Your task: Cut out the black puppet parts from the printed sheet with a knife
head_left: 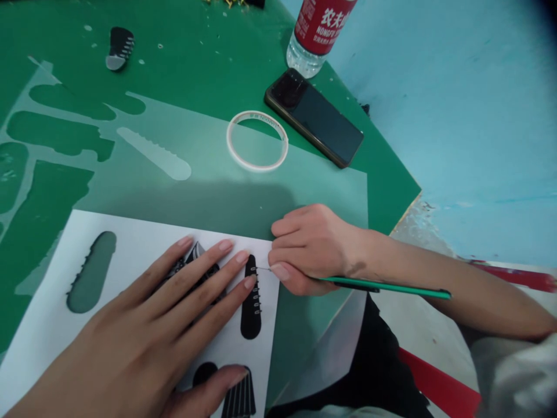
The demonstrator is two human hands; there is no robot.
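My left hand (161,325) lies flat with fingers spread on a white printed sheet (52,313), pressing it down on the green cutting mat (195,58). My right hand (311,247) is closed around a thin green-handled craft knife (383,286); its fine tip touches the edge of a black elongated printed shape (251,307) near my left fingertips. Other black printed shapes lie partly under my left hand. An oval hole (91,273) is cut out of the sheet at the left.
A translucent film (209,186) with cut-out holes lies under the sheet. A white tape ring (257,141), a black phone (314,116) and a red-labelled water bottle (319,32) stand beyond. A cut black piece (119,48) lies far left. The table edge runs at the right.
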